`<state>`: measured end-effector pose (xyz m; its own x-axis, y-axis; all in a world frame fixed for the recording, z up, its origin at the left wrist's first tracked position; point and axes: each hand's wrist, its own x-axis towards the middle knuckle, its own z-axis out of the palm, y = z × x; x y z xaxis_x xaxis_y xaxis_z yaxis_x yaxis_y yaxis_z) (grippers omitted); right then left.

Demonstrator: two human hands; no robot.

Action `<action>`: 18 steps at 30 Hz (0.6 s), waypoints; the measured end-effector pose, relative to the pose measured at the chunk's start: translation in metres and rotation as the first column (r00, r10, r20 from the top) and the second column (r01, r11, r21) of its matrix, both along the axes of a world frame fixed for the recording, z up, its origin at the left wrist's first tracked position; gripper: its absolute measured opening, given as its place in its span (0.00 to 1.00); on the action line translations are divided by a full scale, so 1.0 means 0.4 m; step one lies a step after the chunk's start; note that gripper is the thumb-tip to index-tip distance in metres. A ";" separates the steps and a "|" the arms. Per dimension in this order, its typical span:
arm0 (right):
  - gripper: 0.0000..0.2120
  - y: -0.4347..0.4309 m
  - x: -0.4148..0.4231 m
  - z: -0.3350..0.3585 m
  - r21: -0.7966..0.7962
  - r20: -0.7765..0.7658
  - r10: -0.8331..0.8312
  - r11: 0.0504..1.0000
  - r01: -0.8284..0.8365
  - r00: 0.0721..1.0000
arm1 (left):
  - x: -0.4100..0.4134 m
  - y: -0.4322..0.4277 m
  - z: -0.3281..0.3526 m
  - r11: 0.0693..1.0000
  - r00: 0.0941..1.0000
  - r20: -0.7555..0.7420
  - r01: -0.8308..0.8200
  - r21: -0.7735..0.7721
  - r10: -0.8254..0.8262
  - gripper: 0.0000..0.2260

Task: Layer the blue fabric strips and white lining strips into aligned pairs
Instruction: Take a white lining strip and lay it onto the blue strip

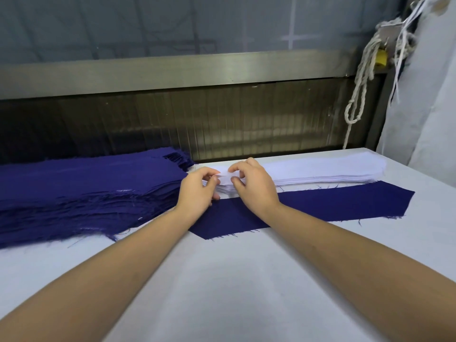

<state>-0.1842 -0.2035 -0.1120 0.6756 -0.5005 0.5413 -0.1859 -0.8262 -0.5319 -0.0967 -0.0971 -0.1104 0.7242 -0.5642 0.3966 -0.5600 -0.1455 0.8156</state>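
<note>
Closest to us lies the white-covered table [234, 292], with both our bare forearms reaching out over it. Past them a single blue strip [333, 206] lies flat on the table, running from under our wrists out to the right, its edges frayed. Just above it our left hand [197, 191] and right hand [254, 186] meet at the near-left end of the pile of white strips [320, 170]. Each hand pinches the end of the top white strip [224, 177] between thumb and curled fingers, lifting it slightly off the pile. The pile stretches away to the right, just behind the single blue strip. To the left, touching our left hand, sits the thick stack of blue strips [86, 188], threads trailing from its near edge. Beyond stands a metal rail [172, 70], and a rope [362, 77] hangs at the far right.
</note>
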 end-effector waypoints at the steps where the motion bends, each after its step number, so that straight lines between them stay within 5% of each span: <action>1: 0.11 -0.001 0.000 0.000 0.003 -0.014 -0.003 1.000 0.003 1.000 | 0.001 0.001 0.000 1.000 1.000 0.008 -0.002 -0.004 0.002 0.06; 13: 0.11 -0.023 -0.026 0.037 0.056 0.002 -0.157 0.986 0.157 0.988 | -0.007 -0.001 0.051 0.990 0.994 -0.110 0.009 -0.144 -0.025 0.13; 18: 0.17 -0.021 -0.023 0.039 0.256 -0.025 -0.108 0.960 0.110 0.994 | -0.028 -0.045 0.087 0.934 0.949 -0.314 -0.144 -0.327 0.036 0.13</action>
<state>-0.1935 -0.2120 -0.0962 0.6141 -0.6927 0.3782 -0.2736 -0.6364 -0.7212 -0.1080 -0.1152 -0.0755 0.8797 -0.3602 0.3104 -0.2807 0.1334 0.9505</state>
